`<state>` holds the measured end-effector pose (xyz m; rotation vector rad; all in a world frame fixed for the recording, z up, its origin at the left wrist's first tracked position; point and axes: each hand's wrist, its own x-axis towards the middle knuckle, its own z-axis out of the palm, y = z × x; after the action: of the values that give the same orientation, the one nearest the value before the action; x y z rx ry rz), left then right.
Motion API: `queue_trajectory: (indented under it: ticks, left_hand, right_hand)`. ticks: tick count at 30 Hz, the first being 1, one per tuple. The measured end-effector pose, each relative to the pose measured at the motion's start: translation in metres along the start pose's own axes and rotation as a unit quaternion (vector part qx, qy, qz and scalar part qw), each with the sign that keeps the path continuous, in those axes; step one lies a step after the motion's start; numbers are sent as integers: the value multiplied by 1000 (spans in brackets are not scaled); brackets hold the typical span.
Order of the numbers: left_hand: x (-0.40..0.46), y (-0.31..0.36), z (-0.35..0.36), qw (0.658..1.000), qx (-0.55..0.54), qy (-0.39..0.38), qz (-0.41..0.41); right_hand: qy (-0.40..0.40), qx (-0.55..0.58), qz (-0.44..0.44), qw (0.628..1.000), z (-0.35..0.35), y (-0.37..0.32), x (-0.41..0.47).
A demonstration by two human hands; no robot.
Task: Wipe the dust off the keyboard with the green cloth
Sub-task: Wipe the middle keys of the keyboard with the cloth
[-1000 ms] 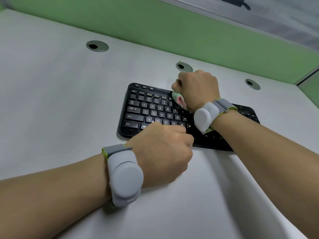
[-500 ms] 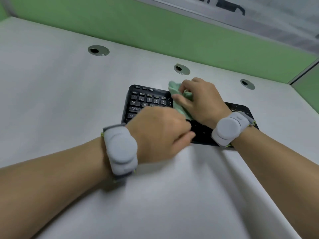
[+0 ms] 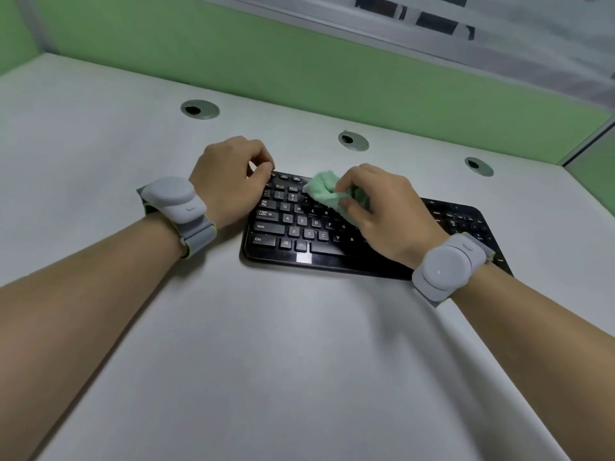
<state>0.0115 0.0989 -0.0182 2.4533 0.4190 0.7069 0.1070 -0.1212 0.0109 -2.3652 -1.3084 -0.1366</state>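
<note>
A black keyboard (image 3: 299,234) lies flat on the grey desk, running from the middle toward the right. My right hand (image 3: 382,214) rests over its upper middle rows and pinches a crumpled green cloth (image 3: 324,191) against the keys. My left hand (image 3: 233,174) sits at the keyboard's far left corner, fingers curled onto that edge. Both wrists wear grey round bands. My right hand and wrist hide the middle and part of the right side of the keyboard.
The grey desk (image 3: 266,344) spreads wide in front of the keyboard. Three round cable grommets (image 3: 200,109) (image 3: 353,141) (image 3: 478,166) sit along the back. A green partition wall (image 3: 299,71) closes the desk behind and at the right.
My left hand moved from the keyboard's front edge up to its far left corner. My right hand, with the cloth, shifted left along the upper rows and opened the cloth out more.
</note>
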Motion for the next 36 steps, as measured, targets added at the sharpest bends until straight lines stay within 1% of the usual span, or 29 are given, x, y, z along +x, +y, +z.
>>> queue_trajectory:
  ticks: [5,8,10,13,19,27,31,36]
  left_hand:
    - [3,-7,4,999,-17,-7,-39]
    - [4,-9,4,999,-18,-7,-41]
    - [4,-9,4,999,-23,-14,-39]
    - [4,-11,3,999,-28,-21,-34]
    - [4,-9,4,999,-27,-5,-40]
    - [4,-9,2,999,-19,-7,-50]
    - [3,-8,3,998,-24,-4,-53]
    - [3,-7,3,998,-30,-2,-57]
  right_hand:
    - [1,23,-18,1000,11,-11,4]
    - [-9,41,-36,998,19,-25,12]
    - [-29,41,-66,997,26,-38,19]
    - [-52,22,-99,993,32,-48,24]
    - [-62,-31,-113,991,25,-29,12]
    - [-27,-36,-77,996,11,7,-13]
    - [13,-46,-65,997,1,26,-27]
    - [33,-23,-36,999,5,27,-32]
